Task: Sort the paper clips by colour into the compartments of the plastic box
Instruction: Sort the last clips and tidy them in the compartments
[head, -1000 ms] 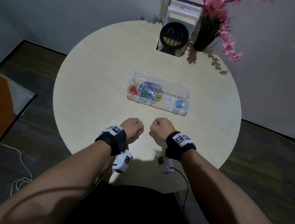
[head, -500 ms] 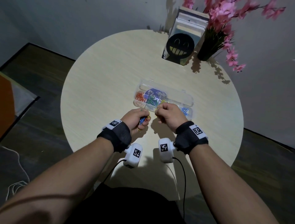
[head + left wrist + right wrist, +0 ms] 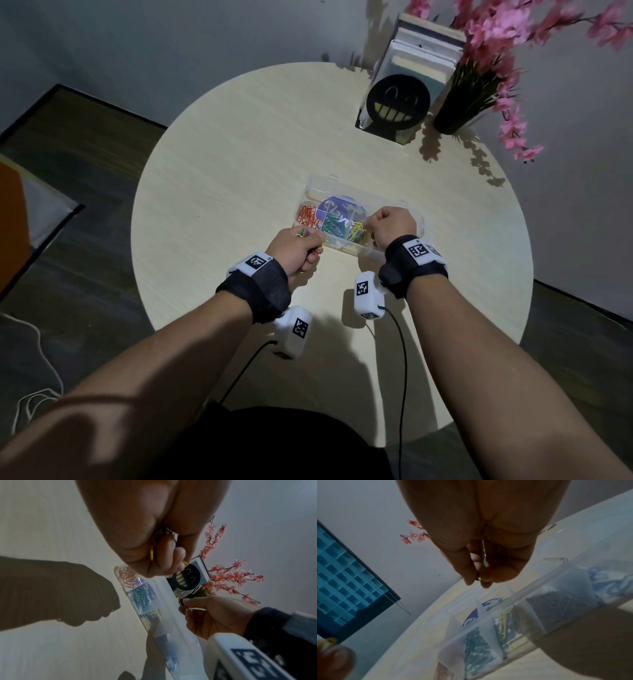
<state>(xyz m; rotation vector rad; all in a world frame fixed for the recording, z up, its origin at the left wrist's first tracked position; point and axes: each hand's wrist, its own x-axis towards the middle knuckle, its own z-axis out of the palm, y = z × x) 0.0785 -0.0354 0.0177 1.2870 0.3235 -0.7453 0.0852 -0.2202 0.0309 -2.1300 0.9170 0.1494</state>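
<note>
Left hand is fisted around a mixed bunch of paper clips at the plastic box's near-left edge mid-worktop, right hand pinches 1 clip over its middle compartments, bare worktop all round.

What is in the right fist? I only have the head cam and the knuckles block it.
Observer: In the right wrist view, the right hand pinches one thin wire paper clip between thumb and fingertips. Its colour is unreadable.
Operator: And the underside of the left fist?
Observer: In the left wrist view, yellow paper clips poke out between the curled fingers of the left hand.
Operator: What about the end compartment under the right wrist?
Observer: In the left wrist view, blue paper clips lie in that end of the clear plastic box.
</note>
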